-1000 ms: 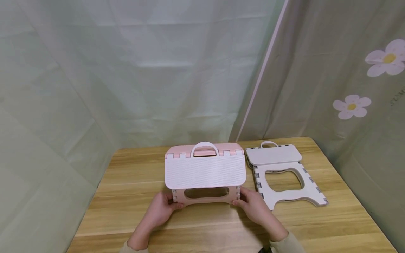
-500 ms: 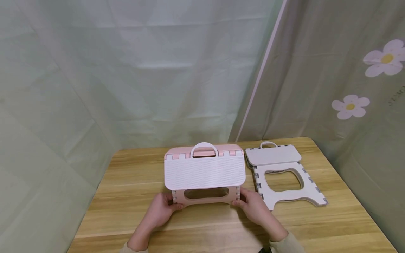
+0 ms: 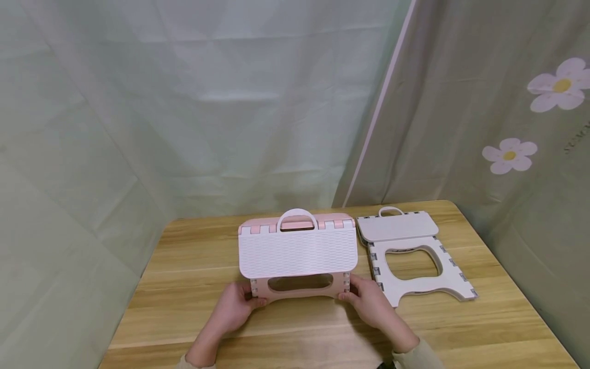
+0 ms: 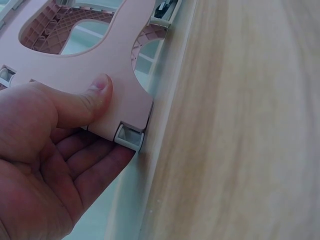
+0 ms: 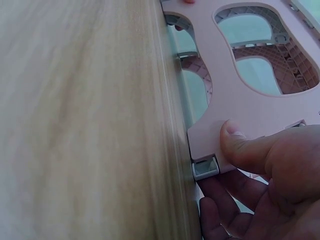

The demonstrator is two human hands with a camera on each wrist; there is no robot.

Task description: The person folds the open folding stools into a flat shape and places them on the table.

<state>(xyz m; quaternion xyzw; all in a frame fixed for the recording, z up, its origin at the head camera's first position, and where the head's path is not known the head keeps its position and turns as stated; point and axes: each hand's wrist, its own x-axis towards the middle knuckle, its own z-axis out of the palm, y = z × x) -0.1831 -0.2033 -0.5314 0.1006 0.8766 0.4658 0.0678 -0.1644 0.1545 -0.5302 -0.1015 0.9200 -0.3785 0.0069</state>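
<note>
A pink and white folding stool (image 3: 297, 251) stands partly unfolded on the table, its woven-pattern white top half sloping toward me. An arched white carry handle (image 3: 297, 211) rises at the top's middle. My left hand (image 3: 234, 306) grips the lower left corner of the pink front leg panel (image 4: 117, 65). Its thumb presses the panel's front face, and the fingers reach behind the edge. At the lower right corner my right hand (image 3: 369, 302) holds the same panel, thumb in front, fingers curled behind. In both wrist views the panel's bottom is right at the wooden tabletop.
To the right, a white and grey folding stool (image 3: 417, 274) lies folded flat, close by my right hand. The wooden table (image 3: 193, 251) ends at a pale curtain (image 3: 258, 128) behind. A grey-green curtain with flowers (image 3: 461, 102) hangs on the right.
Both hands keep their grip in the same places, and the stools have not visibly moved. The head view has turned very slightly to the right.
</note>
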